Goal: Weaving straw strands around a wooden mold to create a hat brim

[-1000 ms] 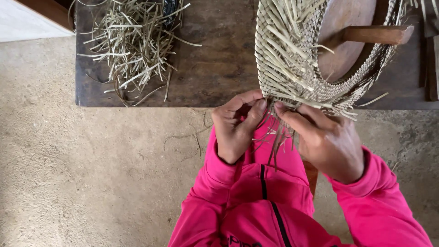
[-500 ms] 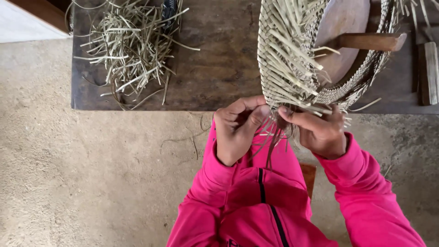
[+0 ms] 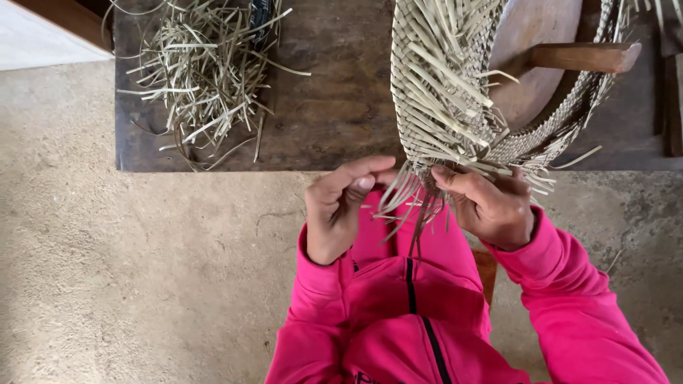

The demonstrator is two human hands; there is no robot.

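Pinching loose straw strands (image 3: pixel 413 195) between both hands, my left hand (image 3: pixel 341 210) and right hand (image 3: pixel 491 206) sit just below the woven hat rim (image 3: pixel 455 135), strands hanging toward me.

**Woven straw piece: condition and position**

The woven straw piece (image 3: pixel 455 85) is pale tan, closely plaited and curved round a wooden form (image 3: pixel 530 57). It lies at the near edge of the dark worktop (image 3: pixel 334 107). Many unwoven strand ends stick out across its surface. A bunch of loose strands (image 3: pixel 409 203) hangs from its lower rim, over the worktop edge, fanned out and partly darkened.
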